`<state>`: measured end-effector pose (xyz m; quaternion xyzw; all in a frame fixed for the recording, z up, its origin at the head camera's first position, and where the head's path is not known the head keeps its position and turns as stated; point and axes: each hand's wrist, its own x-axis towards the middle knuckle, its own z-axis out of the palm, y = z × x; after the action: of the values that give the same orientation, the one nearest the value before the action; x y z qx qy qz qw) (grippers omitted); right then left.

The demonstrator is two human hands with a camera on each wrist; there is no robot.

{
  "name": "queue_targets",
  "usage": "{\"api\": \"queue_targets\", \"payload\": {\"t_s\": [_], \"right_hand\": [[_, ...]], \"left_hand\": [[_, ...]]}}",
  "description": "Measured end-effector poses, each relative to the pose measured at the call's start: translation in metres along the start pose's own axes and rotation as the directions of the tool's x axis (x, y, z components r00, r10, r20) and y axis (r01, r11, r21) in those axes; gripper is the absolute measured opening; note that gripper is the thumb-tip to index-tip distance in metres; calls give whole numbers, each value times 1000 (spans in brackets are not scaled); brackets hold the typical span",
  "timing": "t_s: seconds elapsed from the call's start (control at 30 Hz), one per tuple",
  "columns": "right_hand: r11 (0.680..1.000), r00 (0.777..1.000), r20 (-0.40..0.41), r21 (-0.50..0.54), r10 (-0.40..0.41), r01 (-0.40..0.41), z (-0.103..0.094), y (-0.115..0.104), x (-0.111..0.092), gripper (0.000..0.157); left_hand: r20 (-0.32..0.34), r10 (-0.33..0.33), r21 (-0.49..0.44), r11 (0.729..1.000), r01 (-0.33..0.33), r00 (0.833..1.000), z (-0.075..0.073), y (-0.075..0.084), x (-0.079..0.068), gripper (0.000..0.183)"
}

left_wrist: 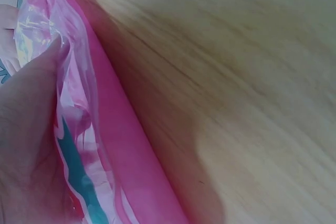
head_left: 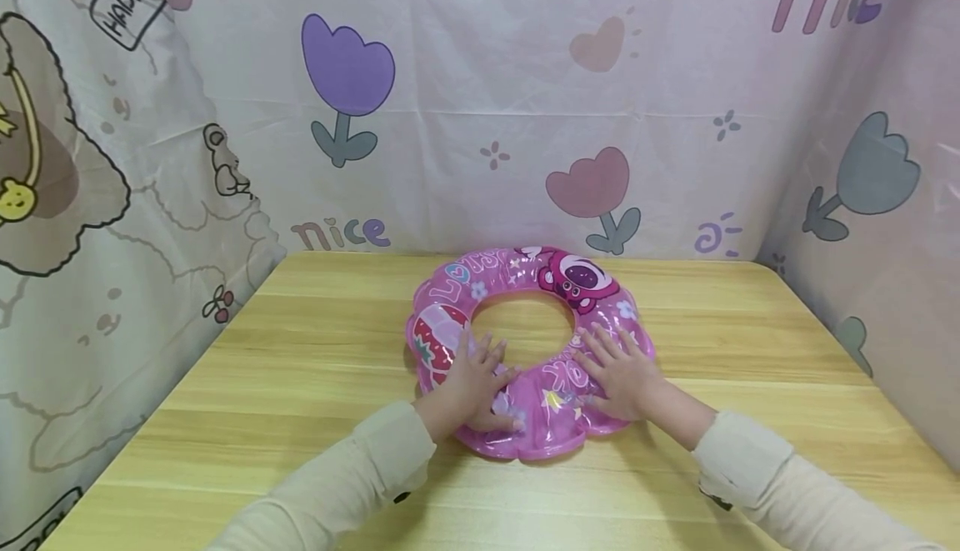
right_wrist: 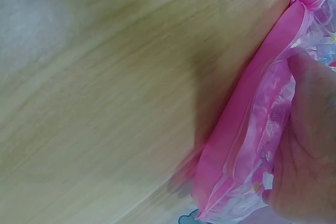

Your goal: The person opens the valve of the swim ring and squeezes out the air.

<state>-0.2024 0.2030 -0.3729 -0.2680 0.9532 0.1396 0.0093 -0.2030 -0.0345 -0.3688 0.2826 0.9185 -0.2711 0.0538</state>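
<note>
A pink inflatable swim ring (head_left: 525, 443) with a scalloped edge lies on the wooden table, printed with a bear face, a strawberry, letters and small flowers. On its near left part rests my left hand (head_left: 472, 388), fingers spread over the surface. My right hand (head_left: 618, 376) lies with fingers spread on the near right part. In the left wrist view the left thumb (left_wrist: 31, 82) presses the clear top film of the ring (left_wrist: 126, 145). The right wrist view has the right thumb (right_wrist: 310, 87) against the film above the pink side wall (right_wrist: 247, 114).
The pale wooden table (head_left: 225, 418) extends around the ring on all sides. Behind it hangs a printed cloth (head_left: 465, 59) with tulips and hearts. More cloth lines the left (head_left: 150, 226) and right sides (head_left: 840, 101).
</note>
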Motion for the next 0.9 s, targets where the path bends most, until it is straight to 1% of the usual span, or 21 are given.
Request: {"api": "queue_targets", "payload": {"t_s": [0.33, 0.53, 0.67, 0.77, 0.9], "right_hand": [[999, 1000, 23, -30, 16, -15, -2, -3, 1, 71], [1000, 998, 52, -26, 18, -17, -2, -2, 3, 71], [1000, 997, 75, -9, 23, -22, -4, -3, 3, 71], [1000, 996, 81, 11, 26, -27, -5, -4, 3, 71], [999, 996, 85, 8, 31, -32, -6, -5, 2, 72]], "left_hand": [[21, -32, 20, 999, 31, 999, -5, 4, 1, 86], [61, -56, 56, 997, 53, 997, -8, 7, 2, 87], [88, -80, 98, 993, 71, 993, -12, 9, 2, 88], [100, -98, 126, 988, 85, 990, -15, 12, 2, 88], [123, -119, 159, 982, 99, 985, -18, 15, 2, 89]]}}
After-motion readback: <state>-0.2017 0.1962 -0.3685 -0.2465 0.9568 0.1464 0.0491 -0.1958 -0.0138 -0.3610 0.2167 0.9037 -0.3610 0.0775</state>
